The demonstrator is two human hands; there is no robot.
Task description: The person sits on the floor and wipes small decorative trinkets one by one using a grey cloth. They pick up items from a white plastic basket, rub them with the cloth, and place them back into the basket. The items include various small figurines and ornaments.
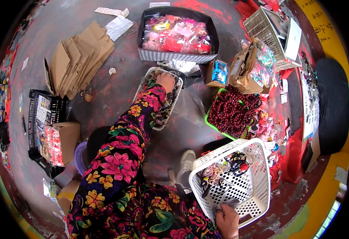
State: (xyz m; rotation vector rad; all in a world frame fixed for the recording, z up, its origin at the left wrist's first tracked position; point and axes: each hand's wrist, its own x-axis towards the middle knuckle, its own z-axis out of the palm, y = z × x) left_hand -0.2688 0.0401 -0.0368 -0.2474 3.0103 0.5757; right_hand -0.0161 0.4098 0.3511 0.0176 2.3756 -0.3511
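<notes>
My left hand (166, 81), in a black sleeve with bright flowers, reaches into the far end of a white plastic tray (177, 97) of small dark pieces. Its fingers look curled among them; what they grip is hidden. At the lower right, my right hand (227, 221) is closed over the near rim of a white perforated basket (258, 175). A greyish see-through piece (232, 203) shows by its fingertips. Inside the tilted basket lie black cord-like bands (237, 163) and a pile of small coloured hair ties (212, 173).
Beyond the tray stands a grey woven bin (174, 57) of pink packets. To the right are a green tray of dark red beads (234, 111), an open carton (242, 67) and a cream crate (262, 30). Folded cardboard (78, 55) and a black crate (33, 119) stand left.
</notes>
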